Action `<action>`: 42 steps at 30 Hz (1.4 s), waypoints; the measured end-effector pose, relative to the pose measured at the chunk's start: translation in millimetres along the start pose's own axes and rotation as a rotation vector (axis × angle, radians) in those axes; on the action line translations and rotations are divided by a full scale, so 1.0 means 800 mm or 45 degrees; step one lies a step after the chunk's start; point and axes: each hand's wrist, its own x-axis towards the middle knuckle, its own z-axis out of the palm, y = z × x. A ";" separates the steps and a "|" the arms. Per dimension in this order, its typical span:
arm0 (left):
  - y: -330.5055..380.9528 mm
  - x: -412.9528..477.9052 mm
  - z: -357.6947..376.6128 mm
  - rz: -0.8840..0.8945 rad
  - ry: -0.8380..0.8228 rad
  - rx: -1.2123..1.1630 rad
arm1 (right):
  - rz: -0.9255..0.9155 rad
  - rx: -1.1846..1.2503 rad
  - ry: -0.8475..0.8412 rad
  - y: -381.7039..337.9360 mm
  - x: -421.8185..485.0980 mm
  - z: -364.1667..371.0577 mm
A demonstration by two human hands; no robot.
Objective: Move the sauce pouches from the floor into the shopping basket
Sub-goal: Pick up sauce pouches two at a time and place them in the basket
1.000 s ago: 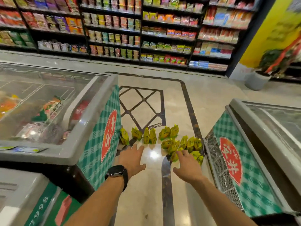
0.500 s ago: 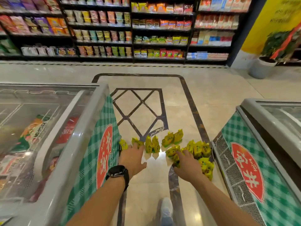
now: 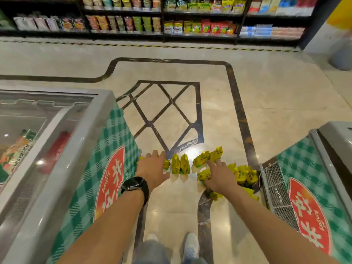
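Several yellow sauce pouches (image 3: 180, 164) lie on the shiny tiled floor between two chest freezers. A denser pile of pouches (image 3: 244, 174) sits to the right, against the right freezer's grille. My left hand (image 3: 154, 168), a black watch on its wrist, reaches out with spread fingers over the leftmost pouches. My right hand (image 3: 219, 176) stretches out with straight fingers above a pouch (image 3: 203, 174) in the middle of the group. Neither hand holds anything. No shopping basket is in view.
A chest freezer (image 3: 85, 159) with a green check front and glass lid stands at the left; a second freezer (image 3: 314, 187) stands at the right. Stocked shelves (image 3: 171, 20) line the far wall. My shoes (image 3: 190, 244) show at the bottom.
I have stepped closer and the view has tilted down. Both hands have moved forward over the pouches, the left one now above the leftmost pouches.
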 end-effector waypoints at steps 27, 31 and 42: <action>0.001 0.574 0.693 0.050 0.354 0.006 | -0.740 -0.460 0.508 0.104 0.714 0.546; 0.000 0.584 0.692 0.160 0.340 0.098 | -0.812 -0.531 0.682 0.101 0.737 0.559; -0.023 0.557 0.677 0.511 0.226 0.342 | -0.468 -0.744 0.626 0.104 0.692 0.542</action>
